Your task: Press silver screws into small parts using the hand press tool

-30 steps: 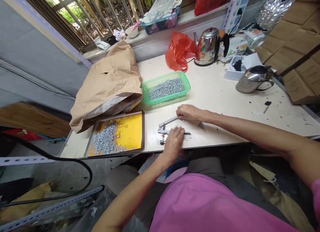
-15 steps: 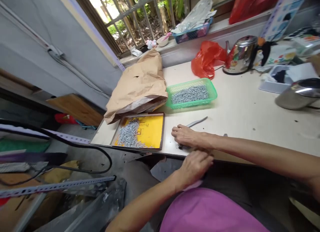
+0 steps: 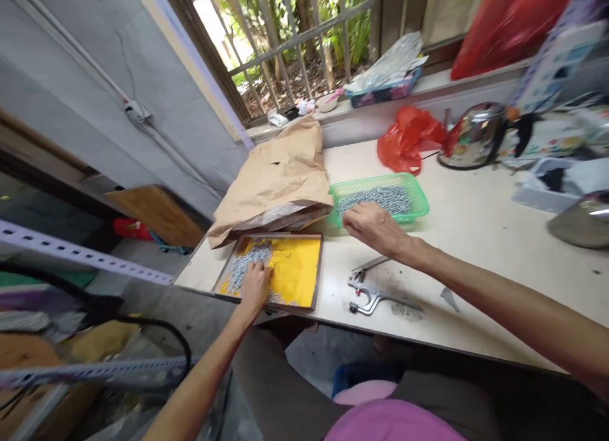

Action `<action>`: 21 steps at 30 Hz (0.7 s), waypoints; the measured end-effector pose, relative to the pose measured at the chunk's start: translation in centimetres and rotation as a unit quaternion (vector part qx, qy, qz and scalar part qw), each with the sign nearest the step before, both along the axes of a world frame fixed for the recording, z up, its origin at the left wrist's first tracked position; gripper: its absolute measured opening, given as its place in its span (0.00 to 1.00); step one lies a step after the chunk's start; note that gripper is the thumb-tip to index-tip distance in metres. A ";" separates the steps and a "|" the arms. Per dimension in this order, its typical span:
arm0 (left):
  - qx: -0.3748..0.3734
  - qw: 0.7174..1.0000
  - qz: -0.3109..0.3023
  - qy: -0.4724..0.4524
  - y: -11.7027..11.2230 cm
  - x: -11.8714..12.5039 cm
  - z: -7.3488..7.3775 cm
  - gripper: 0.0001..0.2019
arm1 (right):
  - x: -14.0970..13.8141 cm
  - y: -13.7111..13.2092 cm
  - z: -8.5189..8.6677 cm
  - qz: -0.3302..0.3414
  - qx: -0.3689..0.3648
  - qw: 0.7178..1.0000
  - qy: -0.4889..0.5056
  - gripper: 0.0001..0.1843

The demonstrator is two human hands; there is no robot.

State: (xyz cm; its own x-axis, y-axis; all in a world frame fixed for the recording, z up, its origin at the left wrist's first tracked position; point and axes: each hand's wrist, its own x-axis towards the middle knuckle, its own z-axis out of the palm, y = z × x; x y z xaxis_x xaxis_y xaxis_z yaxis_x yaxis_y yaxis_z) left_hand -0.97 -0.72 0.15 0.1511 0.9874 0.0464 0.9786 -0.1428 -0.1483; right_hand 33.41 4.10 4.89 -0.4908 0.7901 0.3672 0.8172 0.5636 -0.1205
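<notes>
My left hand (image 3: 255, 287) reaches down into the yellow-lined brown tray (image 3: 304, 269), with its fingers on the pile of small silver screws (image 3: 242, 263) there; the fingertips are curled and partly hidden. My right hand (image 3: 373, 227) hovers at the near edge of the green plastic basket (image 3: 419, 197), which is full of silver screws; its fingers are bent and what they hold, if anything, does not show. A metal hand plier tool (image 3: 373, 292) lies free on the white table (image 3: 476, 289) between my arms.
A brown paper sack (image 3: 278, 174) lies behind the tray. A red plastic bag (image 3: 406, 139), a steel kettle (image 3: 476, 135) and a steel pot (image 3: 580, 219) stand at the back and right. The table's front edge runs just below the tool.
Both hands have left the plier tool, which now lies alone. My left hand has moved left into the yellow tray; my right hand has gone up to the green basket. My head has turned left.
</notes>
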 end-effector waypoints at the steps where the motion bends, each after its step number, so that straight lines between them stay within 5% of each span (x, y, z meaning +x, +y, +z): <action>1: -0.007 1.000 -0.013 0.000 0.3 -0.4 0.1 0.15 | 0.6 0.6 1.0 -0.038 0.011 0.999 -0.010 0.12; 4: 0.008 0.999 -0.042 -0.018 1.0 -0.8 0.2 0.14 | 1.8 0.5 2.1 -0.083 0.013 0.996 -0.027 0.09; 8: 0.037 0.981 -0.016 -0.189 1.0 1.4 0.5 0.12 | 1.8 -4.2 -0.6 0.023 -0.150 0.988 -0.031 0.11; 12: -0.105 0.900 0.044 -0.420 -0.9 7.9 1.1 0.13 | 2.5 -9.4 -4.8 0.025 -0.252 0.966 -0.043 0.07; 16: -0.266 0.810 0.057 -0.520 -2.7 14.2 0.6 0.16 | 3.9 -11.4 -7.0 -0.029 -0.277 0.959 -0.056 0.07; 18: -0.307 0.796 0.066 -0.518 -3.1 15.8 -0.1 0.16 | 4.3 -11.5 -7.5 -0.035 -0.280 0.957 -0.060 0.09; 21: -0.327 0.821 0.074 -0.462 -3.0 16.7 -1.2 0.14 | 4.6 -11.5 -8.0 -0.032 -0.266 0.962 -0.055 0.11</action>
State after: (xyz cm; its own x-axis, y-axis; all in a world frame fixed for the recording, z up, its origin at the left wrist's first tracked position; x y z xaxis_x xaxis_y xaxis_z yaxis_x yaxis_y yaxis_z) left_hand 15.75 -3.77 -1.10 0.2265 0.8509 -0.4739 0.6438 0.2344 0.7285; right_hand 38.03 -7.36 -3.16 -0.4484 0.8815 -0.1483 0.8722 0.3951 -0.2883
